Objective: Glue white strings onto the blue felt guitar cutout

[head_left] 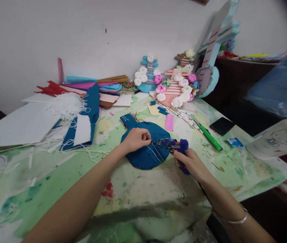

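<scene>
A round, dark-blue craft piece point(139, 160) lies flat on the table in front of me, with a blue strip point(127, 120) at its upper left. Thin white cords point(158, 152) run across its surface. Over it, my left hand point(137, 138) is closed in a pinch, thumb and forefinger at the end of a cord. My right hand point(190, 162) is wrapped round a blue hot glue gun point(183, 144). The gun's nozzle points left and is close to my left fingertips. Whether the nozzle touches the piece I cannot tell.
A tangle of white cord point(66, 104), a white board point(19, 123) and coloured sheets point(82, 80) lie left. Decorated instrument models point(147, 79) lean at the back. A green utility knife point(210, 137), black phone point(221, 126) and white bag point(275, 138) are right.
</scene>
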The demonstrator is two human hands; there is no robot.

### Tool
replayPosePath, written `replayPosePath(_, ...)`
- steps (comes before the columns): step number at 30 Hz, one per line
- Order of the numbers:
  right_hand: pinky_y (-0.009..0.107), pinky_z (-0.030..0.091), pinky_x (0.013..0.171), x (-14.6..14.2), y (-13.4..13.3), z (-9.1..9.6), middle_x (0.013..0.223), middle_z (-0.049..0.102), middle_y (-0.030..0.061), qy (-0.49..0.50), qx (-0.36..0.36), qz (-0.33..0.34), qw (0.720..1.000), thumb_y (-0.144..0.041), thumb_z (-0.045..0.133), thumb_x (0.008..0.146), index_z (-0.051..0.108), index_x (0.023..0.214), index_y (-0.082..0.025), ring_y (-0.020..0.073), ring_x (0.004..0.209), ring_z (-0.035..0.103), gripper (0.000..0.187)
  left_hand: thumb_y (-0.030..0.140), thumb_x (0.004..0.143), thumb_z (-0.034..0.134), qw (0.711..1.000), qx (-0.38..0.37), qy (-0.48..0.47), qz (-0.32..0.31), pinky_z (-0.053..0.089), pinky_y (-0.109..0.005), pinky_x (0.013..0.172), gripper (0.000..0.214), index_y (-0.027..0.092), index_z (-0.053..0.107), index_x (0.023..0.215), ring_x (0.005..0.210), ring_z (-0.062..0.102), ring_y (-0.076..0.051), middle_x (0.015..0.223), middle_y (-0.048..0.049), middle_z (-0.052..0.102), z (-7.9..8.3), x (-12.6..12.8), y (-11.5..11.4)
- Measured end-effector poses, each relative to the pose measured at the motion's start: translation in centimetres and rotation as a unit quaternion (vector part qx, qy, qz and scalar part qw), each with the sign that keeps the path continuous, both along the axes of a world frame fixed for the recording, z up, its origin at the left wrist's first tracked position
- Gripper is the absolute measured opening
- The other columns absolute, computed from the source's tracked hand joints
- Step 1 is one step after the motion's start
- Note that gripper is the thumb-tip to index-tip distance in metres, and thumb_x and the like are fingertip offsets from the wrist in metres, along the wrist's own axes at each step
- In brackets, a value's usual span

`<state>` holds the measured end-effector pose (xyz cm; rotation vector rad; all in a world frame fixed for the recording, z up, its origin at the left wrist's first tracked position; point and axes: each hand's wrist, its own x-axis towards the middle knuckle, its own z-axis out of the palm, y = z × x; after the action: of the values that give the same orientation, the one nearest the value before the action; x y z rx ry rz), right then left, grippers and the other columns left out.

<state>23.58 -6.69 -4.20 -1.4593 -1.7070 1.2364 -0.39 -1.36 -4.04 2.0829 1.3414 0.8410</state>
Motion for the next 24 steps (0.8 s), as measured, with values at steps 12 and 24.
replayPosePath(12, 0.025, 0.032, 0.045, 1.1, -0.9, 0.6, 0.050, 0.046, 0.0000, -0.029, 0.011, -0.011, 0.999, -0.051, 0.054, 0.079, 0.049, 0.053, -0.018, 0.0111, 0.047, 0.041, 0.043, 0.018, 0.070, 0.062, 1.000, 0.008, 0.013, 0.006, 0.033, -0.020, 0.052, 0.002, 0.017, 0.063, 0.069, 0.049, 0.047, -0.008, 0.050, 0.0060, 0.051, 0.1, 0.2, -0.1)
replayPosePath(24, 0.025, 0.033, 0.044, 0.3, -0.6, 0.2, 0.046, 0.046, -0.0004, -0.030, 0.024, -0.013, 0.999, -0.054, 0.055, 0.078, 0.051, 0.052, -0.017, 0.0109, 0.044, 0.041, 0.045, 0.017, 0.069, 0.062, 1.000, 0.004, 0.009, 0.008, 0.033, -0.020, 0.052, 0.001, 0.017, 0.062, 0.068, 0.047, 0.046, -0.007, 0.049, 0.0070, 0.050, 0.2, 0.2, -0.2)
